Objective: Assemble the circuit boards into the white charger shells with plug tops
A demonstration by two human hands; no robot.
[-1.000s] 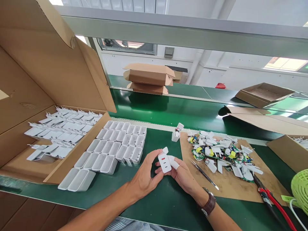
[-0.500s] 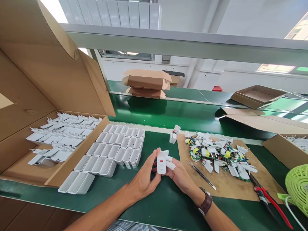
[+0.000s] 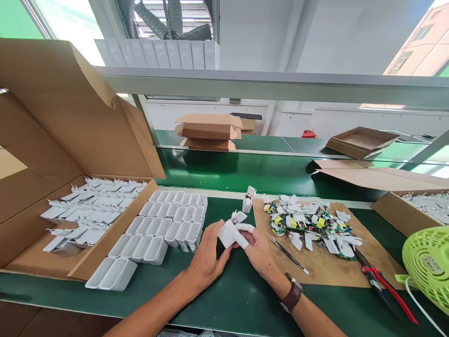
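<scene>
A white plastic charger housing [image 3: 228, 234] is held between both hands at the middle of the table, a plain side showing and a small white flap-like part at its top. My left hand [image 3: 207, 255] is closed around its left side. My right hand [image 3: 260, 250], with white covers on two fingers, grips it from the right. Behind them stands another small white housing [image 3: 247, 202] with its top part tilted up. Left of my hands are rows of open white plastic cases [image 3: 154, 250]. On the right, tweezers [image 3: 289, 255] lie on a brown board [image 3: 329, 276].
A heap of circuit boards with white parts [image 3: 310, 222] covers much of the board. Red-handled pliers [image 3: 386, 285] and a green fan [image 3: 426, 264] are at right. An open carton [image 3: 115, 248] holds rows of white pieces at left. A metal rail [image 3: 245, 84] crosses above.
The charger housing has been turned in my hands: its face with the red slot no longer shows, a plain side does. My head view has tilted up slightly.
</scene>
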